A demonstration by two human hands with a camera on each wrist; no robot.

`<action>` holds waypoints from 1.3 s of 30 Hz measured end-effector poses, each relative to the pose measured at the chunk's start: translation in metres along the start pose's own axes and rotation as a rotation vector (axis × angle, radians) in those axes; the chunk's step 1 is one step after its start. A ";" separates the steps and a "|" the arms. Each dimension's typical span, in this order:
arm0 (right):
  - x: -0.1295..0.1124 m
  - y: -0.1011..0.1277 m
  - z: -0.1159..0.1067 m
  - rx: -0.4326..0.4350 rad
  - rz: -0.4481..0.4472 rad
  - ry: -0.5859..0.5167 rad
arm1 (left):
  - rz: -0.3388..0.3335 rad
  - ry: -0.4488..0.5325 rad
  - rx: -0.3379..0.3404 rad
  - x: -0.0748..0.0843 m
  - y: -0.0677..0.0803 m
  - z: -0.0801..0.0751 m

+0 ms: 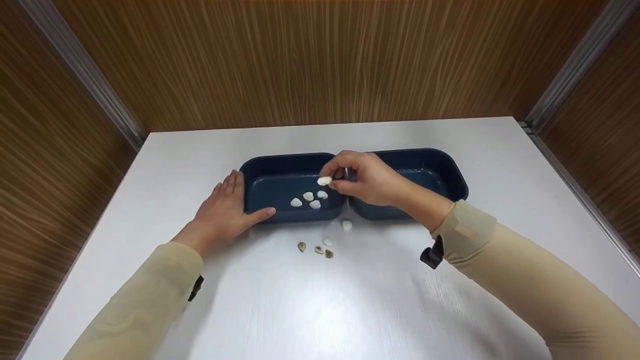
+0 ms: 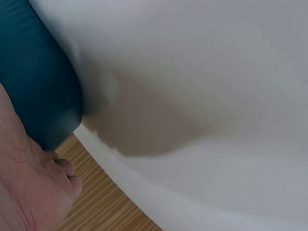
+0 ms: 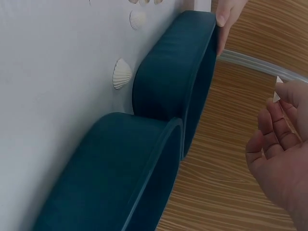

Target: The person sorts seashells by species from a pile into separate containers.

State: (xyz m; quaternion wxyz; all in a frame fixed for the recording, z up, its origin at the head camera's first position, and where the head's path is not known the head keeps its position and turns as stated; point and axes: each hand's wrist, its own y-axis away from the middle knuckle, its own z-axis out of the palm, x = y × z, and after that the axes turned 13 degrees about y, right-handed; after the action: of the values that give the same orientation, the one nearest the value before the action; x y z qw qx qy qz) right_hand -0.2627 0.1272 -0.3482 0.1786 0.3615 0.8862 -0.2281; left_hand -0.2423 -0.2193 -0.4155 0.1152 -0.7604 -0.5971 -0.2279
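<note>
Loose shells (image 1: 316, 247) are scattered on the white table (image 1: 320, 300). One white shell (image 1: 324, 180) is pinched by the right hand (image 1: 367, 178) over the left tray (image 1: 290, 187); its side is pressed by the flat, open-fingered left hand (image 1: 225, 207).

My right hand (image 1: 367, 179) hides the inner corner of the right dark blue plastic tray (image 1: 440, 165). In my right wrist view, the small white shell (image 3: 278, 89) I pinch (a sliver) barely shows.
</note>
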 end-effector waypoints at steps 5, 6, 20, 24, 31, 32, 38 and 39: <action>0.010 -0.008 0.008 0.007 0.020 0.006 | -0.003 -0.003 -0.003 -0.001 -0.001 0.000; 0.013 -0.009 0.010 0.007 0.025 0.005 | -0.006 -0.005 -0.003 -0.001 -0.001 0.000; 0.036 -0.017 0.034 -0.027 0.070 0.031 | -0.003 0.001 0.000 -0.001 -0.002 0.000; 0.039 -0.017 0.037 -0.035 0.073 0.043 | 0.002 0.001 -0.001 0.000 -0.001 0.000; 0.040 -0.020 0.038 -0.047 0.091 0.068 | 0.003 -0.009 0.004 0.000 -0.002 0.000; 0.040 -0.020 0.038 -0.047 0.095 0.072 | 0.002 -0.008 0.004 0.000 -0.002 0.000; 0.040 -0.019 0.038 -0.050 0.104 0.095 | -0.008 -0.005 0.000 0.001 -0.001 0.000; 0.040 -0.019 0.037 -0.051 0.104 0.102 | -0.010 -0.007 0.001 0.002 -0.001 -0.001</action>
State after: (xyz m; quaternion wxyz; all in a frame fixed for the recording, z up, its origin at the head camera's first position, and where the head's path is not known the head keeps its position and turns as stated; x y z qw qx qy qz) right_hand -0.2978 0.1173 -0.3931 0.1538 0.4138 0.8796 -0.1770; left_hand -0.2432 -0.2178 -0.4143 0.1123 -0.7580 -0.6015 -0.2258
